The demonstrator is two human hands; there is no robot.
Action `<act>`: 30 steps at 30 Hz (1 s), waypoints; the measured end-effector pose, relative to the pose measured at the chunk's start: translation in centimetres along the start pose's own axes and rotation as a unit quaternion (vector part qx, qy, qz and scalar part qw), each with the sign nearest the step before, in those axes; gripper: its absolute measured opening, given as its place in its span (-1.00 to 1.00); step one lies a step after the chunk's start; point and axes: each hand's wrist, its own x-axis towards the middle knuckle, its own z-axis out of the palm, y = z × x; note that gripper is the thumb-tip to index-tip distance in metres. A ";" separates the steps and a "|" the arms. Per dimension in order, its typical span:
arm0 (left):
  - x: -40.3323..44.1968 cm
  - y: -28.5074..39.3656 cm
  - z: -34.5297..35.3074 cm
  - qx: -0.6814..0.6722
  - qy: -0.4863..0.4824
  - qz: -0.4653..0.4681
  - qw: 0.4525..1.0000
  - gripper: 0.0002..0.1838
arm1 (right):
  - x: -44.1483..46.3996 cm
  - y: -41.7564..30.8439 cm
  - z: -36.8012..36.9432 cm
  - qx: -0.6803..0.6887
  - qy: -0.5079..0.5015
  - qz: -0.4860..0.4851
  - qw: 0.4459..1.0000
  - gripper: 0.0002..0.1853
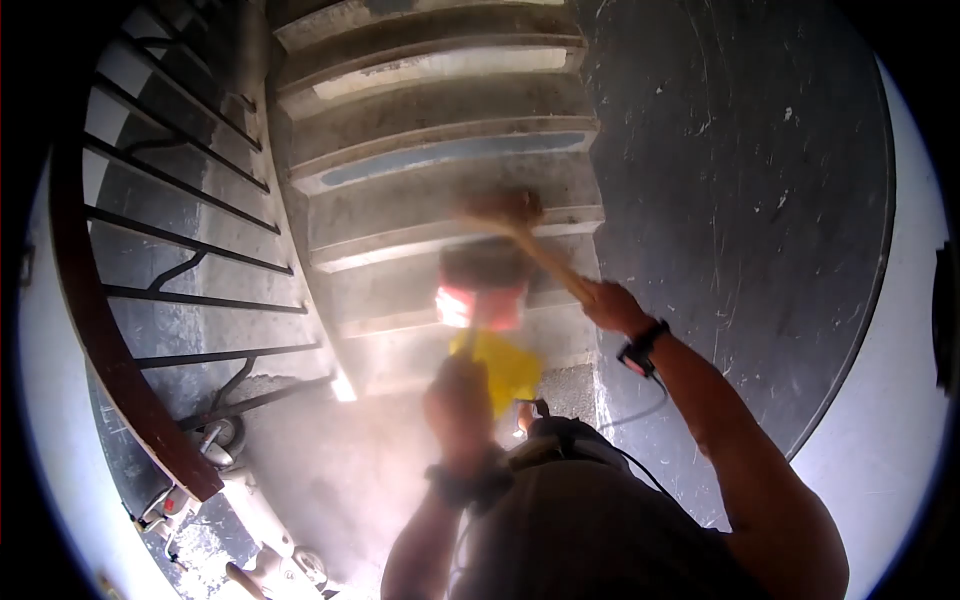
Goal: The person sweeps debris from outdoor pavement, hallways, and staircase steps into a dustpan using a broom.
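Note:
My right hand [615, 308] is closed around the wooden handle of a hand brush [553, 262]. The brush's brown head, smeared by motion, is over a stair tread. Nearer my body, my left hand [460, 400] is blurred, its fingers wrapped round the handle of what looks like a red dustpan [482, 306]. The pan is in front of that hand, over the lower steps, with a dark blurred part at its far side. A yellow piece [510, 368] shows beside my left hand; I cannot make out whether it belongs to the pan.
Concrete stairs [450, 190] rise ahead. On the left runs a railing with dark metal bars [200, 240] and a brown handrail [100, 330]. A scuffed dark wall [730, 200] borders the right side. At the lower left stands a light-coloured scooter [255, 515].

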 end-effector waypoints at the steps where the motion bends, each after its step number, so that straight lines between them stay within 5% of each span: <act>1: 0.1 -0.2 -0.3 -0.013 0.010 0.025 1.000 -0.80 | -2.0 0.3 -0.1 0.019 -0.014 0.025 0.999 -0.51; 4: 0.4 -0.6 -0.8 -0.027 0.013 0.015 0.999 -0.81 | -7.3 2.1 -1.7 0.113 -0.081 0.053 0.989 -0.41; 9: 0.2 -1.7 -1.1 0.021 0.022 0.040 0.999 -0.79 | -10.2 2.2 -0.9 0.162 0.009 0.072 0.984 -0.38; 17: 0.1 -0.6 -1.6 0.062 -0.012 -0.046 0.997 -0.69 | 1.4 0.1 -3.1 0.066 0.145 0.061 0.985 -0.50; 19: 0.1 -1.6 -1.1 0.092 -0.009 0.004 0.996 -0.66 | 6.0 2.0 0.0 0.035 0.152 0.080 0.985 -0.52; 21: 0.4 -2.5 -1.1 0.183 -0.029 0.077 0.980 -0.66 | 6.8 2.6 2.7 0.020 0.069 0.053 0.996 -0.49; 25: -0.2 -2.0 -1.8 0.062 0.015 0.030 0.997 -0.68 | -1.5 -0.4 1.8 0.028 0.028 0.000 0.999 -0.47; 30: -0.8 -2.9 -3.0 -0.011 0.018 0.083 0.996 -0.73 | -10.4 -0.2 0.6 0.159 -0.075 0.015 0.984 -0.45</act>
